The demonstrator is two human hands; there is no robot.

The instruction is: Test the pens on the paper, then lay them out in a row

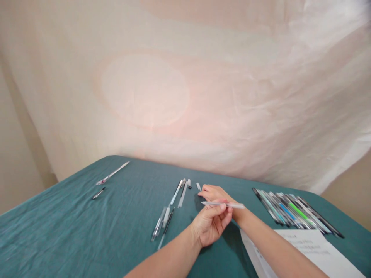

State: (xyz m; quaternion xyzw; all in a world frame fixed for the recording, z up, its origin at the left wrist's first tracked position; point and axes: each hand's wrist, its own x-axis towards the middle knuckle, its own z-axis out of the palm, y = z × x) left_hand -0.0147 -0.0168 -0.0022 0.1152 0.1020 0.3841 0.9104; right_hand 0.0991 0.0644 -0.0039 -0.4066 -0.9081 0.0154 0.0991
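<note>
My left hand (213, 224) is closed round a clear pen barrel (236, 205), held level above the table between thumb and fingers. The barrel crosses in front of my right wrist. Beyond it, my right hand (216, 192) reaches over the cloth with its fingers stretched out and apart. Its fingertips are beside a small clear pen cap (198, 186) lying on the table; whether they touch it I cannot tell. Left of the hands lie loose pen parts: a translucent barrel (182, 195), a light pen tube (176, 192), a white-gripped piece (166, 217) and a dark refill (166, 227).
A row of several pens (295, 210) lies at the right on the green tablecloth (72, 227). Nearer me is a printed paper sheet (313, 247). Far left are a clear pen (113, 173) and a short dark pen piece (99, 193). A pale curtain (174, 96) hangs behind.
</note>
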